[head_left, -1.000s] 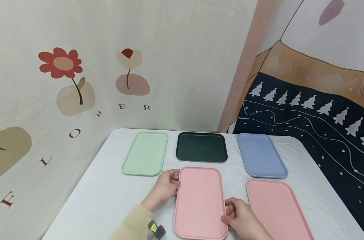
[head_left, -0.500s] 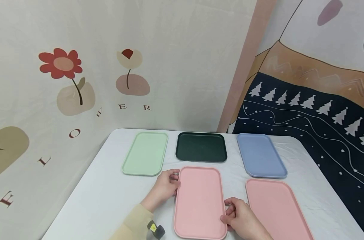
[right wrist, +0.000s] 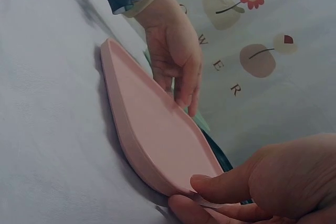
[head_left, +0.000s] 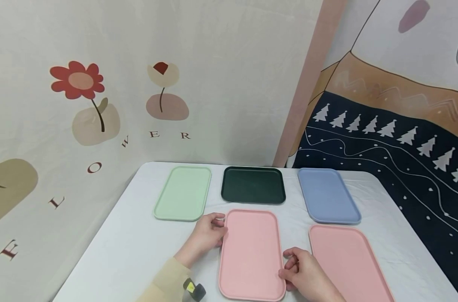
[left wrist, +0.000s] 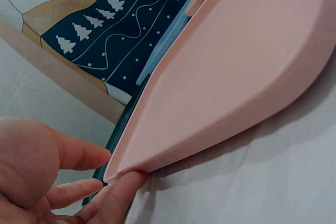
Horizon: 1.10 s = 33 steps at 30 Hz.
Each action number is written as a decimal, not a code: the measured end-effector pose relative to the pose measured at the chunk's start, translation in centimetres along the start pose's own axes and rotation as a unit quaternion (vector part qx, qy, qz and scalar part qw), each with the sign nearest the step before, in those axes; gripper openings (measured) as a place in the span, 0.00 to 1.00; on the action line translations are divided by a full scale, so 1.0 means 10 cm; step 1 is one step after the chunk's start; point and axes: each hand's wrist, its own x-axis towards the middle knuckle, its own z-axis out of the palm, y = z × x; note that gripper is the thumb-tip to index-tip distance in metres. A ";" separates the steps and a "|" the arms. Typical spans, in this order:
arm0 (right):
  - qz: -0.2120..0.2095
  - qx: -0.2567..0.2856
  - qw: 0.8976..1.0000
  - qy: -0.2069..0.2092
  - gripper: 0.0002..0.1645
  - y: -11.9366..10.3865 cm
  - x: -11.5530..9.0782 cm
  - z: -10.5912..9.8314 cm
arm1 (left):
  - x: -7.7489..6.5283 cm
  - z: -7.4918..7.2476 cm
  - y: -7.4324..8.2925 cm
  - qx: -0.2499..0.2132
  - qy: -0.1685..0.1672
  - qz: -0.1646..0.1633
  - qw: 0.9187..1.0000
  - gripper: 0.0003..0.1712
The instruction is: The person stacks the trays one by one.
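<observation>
Two hands are at opposite long sides of a pink rectangular tray (head_left: pixel 252 256) near the front middle of the table. My left hand (head_left: pixel 208 231) pinches the left rim toward its far end, thumb and fingers at the edge. On the other side, my right hand (head_left: pixel 302 270) pinches the right rim nearer the front. In the right wrist view the right thumb (right wrist: pixel 207 186) lies over the rim and a finger is below it. The tray (left wrist: pixel 226 72) looks almost flat, its underside hidden. Beside the right hand lies a second pink tray (head_left: pixel 350 260), cut off by the frame.
Along the back of the white-covered table (head_left: pixel 138 243) lie a light green tray (head_left: pixel 183 193), a dark green tray (head_left: pixel 253 185) and a blue tray (head_left: pixel 329 196). Behind stands a printed flower curtain (head_left: pixel 229 84). A dark tree-patterned cloth (head_left: pixel 365 155) hangs at the right.
Both hands stay on the same rims of the pink tray, and the trays keep their places. The left wrist and sleeve have shifted very slightly left.
</observation>
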 end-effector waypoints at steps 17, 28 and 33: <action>-0.025 -0.001 0.999 0.037 0.29 -0.09 -0.02 -0.12 | -0.05 -0.08 0.13 -0.004 0.005 -0.002 1.000 0.25; -0.019 0.004 0.998 0.059 0.30 -0.16 -0.07 -0.33 | -0.06 0.02 0.25 -0.032 -0.025 0.032 0.999 0.27; 0.007 -0.021 0.996 0.089 0.29 -0.15 -0.11 -0.48 | -0.06 0.13 0.31 -0.043 -0.039 0.046 0.997 0.26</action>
